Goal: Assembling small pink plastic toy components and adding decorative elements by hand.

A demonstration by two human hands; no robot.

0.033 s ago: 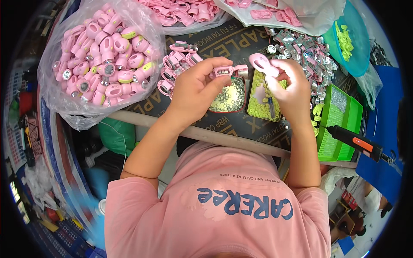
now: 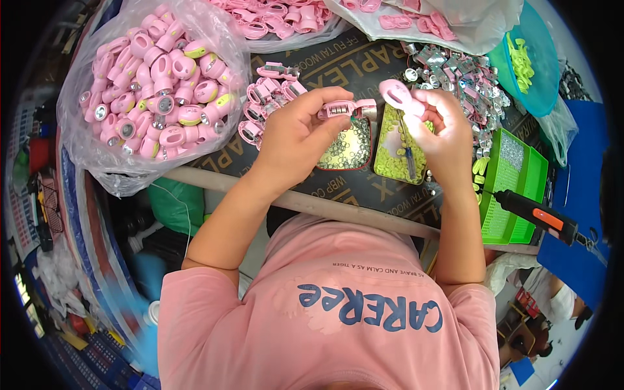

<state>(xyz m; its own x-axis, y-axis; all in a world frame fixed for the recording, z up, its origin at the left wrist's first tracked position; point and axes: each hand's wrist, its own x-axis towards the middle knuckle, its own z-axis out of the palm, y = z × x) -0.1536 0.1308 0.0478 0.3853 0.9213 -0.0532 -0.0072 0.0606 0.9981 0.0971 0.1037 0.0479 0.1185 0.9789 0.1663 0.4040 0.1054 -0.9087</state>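
Note:
Between the thumb and fingers of my left hand (image 2: pixel 296 133) is an open pink flashlight half (image 2: pixel 338 110) with metal parts showing inside. My right hand (image 2: pixel 445 130) pinches a smooth pink flashlight shell half (image 2: pixel 398 96), held apart from the first piece and to its right. Below the left piece lies a tray of small clear round parts (image 2: pixel 348 148). A second tray of small yellow-green parts (image 2: pixel 393 162) sits under my right hand, with a thin dark-handled tool (image 2: pixel 409 159) lying across it.
At left a clear bag holds many pink flashlights (image 2: pixel 156 91). Open pink halves (image 2: pixel 263 97) lie beside my left hand. Metal inner assemblies (image 2: pixel 468 78) are heaped at right, near a teal bowl (image 2: pixel 549 71), a green bin (image 2: pixel 520 188) and a black-and-orange electric screwdriver (image 2: pixel 536 214).
My right hand has shifted very slightly to the right with the shell half. My left hand and its flashlight half have hardly moved.

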